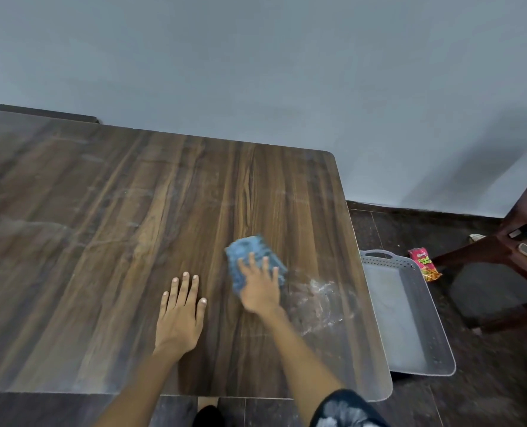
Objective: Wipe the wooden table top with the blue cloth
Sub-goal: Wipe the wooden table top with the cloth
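Where a whitish smear shows at lower right, the brown wooden table top (117, 226) is pressed by flat-fingered hands: right hand (260, 289) on the crumpled blue cloth (250, 257), left hand (180, 315) bare. A grey plastic tray (410, 318) is seen on the dark floor (487, 380).

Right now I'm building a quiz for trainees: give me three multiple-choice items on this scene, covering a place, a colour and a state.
1. Where is the grey perforated plastic tray?
A on the table
B on the floor right of the table
C on the chair

2. The crumpled cloth is:
A blue
B red
C white

3. The left hand:
A grips the cloth
B lies flat on the wooden table top
C hangs in the air

Answers: B, it sits past the table's right edge; A, plainly blue; B, fingers straight on the wood.
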`<action>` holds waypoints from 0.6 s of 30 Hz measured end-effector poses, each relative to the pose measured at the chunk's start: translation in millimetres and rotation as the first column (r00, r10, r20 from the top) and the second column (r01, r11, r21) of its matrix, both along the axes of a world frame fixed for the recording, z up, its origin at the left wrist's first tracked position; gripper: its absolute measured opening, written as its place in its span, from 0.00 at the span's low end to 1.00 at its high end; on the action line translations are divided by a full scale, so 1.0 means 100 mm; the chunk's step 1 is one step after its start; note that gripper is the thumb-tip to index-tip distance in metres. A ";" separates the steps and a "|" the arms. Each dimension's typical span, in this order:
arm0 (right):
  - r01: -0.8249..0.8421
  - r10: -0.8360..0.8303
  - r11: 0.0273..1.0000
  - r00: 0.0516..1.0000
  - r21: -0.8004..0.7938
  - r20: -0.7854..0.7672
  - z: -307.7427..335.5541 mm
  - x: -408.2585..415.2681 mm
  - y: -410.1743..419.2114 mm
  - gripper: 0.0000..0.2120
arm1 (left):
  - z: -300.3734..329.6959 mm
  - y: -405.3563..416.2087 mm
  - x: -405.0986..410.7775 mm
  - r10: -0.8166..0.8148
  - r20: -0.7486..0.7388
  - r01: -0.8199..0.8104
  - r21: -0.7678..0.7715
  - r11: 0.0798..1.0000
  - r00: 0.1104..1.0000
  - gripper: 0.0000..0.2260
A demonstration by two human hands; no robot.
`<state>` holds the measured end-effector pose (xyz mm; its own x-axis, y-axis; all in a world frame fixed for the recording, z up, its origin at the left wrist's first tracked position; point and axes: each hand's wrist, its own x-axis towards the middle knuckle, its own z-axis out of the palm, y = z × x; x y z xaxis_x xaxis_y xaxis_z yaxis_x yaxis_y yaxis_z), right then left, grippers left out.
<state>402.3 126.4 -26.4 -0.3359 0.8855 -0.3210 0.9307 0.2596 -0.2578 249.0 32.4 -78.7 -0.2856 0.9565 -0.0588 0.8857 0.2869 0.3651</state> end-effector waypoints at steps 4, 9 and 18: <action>-0.202 0.203 0.979 0.977 0.027 -0.070 -0.05 -0.09 -0.31 0.30 | 0.00 0.00 0.03 -0.003 -0.011 0.002 -0.013 1.000 1.000 0.33; 0.097 -0.096 0.993 0.995 0.063 -0.009 0.00 0.69 0.05 0.29 | 0.02 0.00 0.06 0.031 0.006 -0.031 -0.024 0.999 1.000 0.24; 0.586 -0.589 0.808 0.806 0.064 0.054 0.01 1.49 0.21 0.29 | 0.05 -0.04 0.09 0.030 0.003 -0.030 -0.045 0.999 1.000 0.24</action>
<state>551.4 147.0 -25.0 0.2737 0.9196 -0.2818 0.9235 -0.3332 -0.1901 258.0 28.2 -73.7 -0.3138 0.9439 -0.1027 0.8753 0.3295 0.3540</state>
